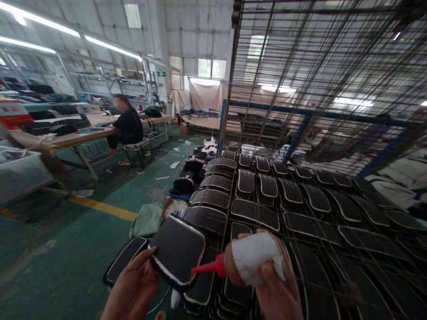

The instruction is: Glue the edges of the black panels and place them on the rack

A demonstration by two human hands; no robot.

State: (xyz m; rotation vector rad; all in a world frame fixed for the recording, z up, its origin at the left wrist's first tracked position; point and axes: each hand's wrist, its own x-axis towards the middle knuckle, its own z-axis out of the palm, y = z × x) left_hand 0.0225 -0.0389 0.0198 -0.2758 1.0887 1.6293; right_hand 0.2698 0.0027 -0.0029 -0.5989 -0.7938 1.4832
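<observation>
- While the left hand (138,284) holds a black panel (178,251) by its left edge, the thumb and fingers of that hand are pinching the rim; the panel is raised and tilted in front of the person, left of the many stacked panels (255,213).
- The right hand (278,289) is wrapped round a bottle (256,258); its thumb presses the pale side and the other fingers curl behind, partly hidden; the red nozzle (211,266) points left, its tip over the held panel's near right corner; whether it touches, one cannot tell.
- The held panel looks light enough for one hand; it is probably fairly stiff, since it shows no sag when gripped at one side; its dark rim looks padded and may give slightly; the face seems more matt than slick, so slipping is a small worry.
- A pale band lines the rim; it could be tacky or smear, so the outer edge, with fingertips off that band, seems the best place to take hold.
- The bottle likely yields under pressure; a grip round its body, behind the nozzle, looks steadiest.
- Another panel (126,260) lies beyond the left hand.
</observation>
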